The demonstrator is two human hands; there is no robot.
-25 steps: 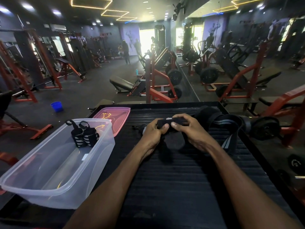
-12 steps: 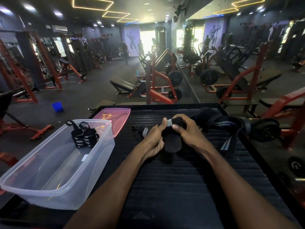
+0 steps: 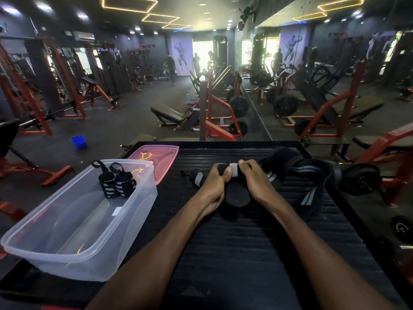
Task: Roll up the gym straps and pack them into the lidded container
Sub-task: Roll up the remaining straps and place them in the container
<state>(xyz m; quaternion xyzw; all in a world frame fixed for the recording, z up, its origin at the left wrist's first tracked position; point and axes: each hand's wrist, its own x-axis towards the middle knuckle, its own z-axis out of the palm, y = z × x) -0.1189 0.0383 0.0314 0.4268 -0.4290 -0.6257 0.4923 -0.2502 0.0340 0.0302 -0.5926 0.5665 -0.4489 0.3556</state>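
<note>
**A:** What was seen on the table?

**B:** A black ribbed table was viewed from above, inside a dim gym. A black gym strap with a grey band was held at the middle of it by two bare hands. The left hand was curled round the strap's left side, its thumb pressed on the grey band. The right hand was closed over the strap's right side, with its fingertips pinching the top of the roll. A loose rounded end of the strap hung down between the two hands.

**A:** And the grip of each hand?

**B:** Both grips were closed tightly on the same strap; neither was spread.

**A:** Where was the container?

**B:** A clear plastic container was set at the table's left edge, its lid off. Two rolled straps, black with white stripes, were stood side by side, touching, against its far wall. A pink lid was laid flat just behind the container.

**A:** Were other straps noticed?

**B:** A small unrolled strap was left just beside the left hand. A wide black band with grey stripes was piled to the right of the right hand.

**A:** And beyond the table?

**B:** Red weight racks and a blue bucket were seen on the floor.
</note>
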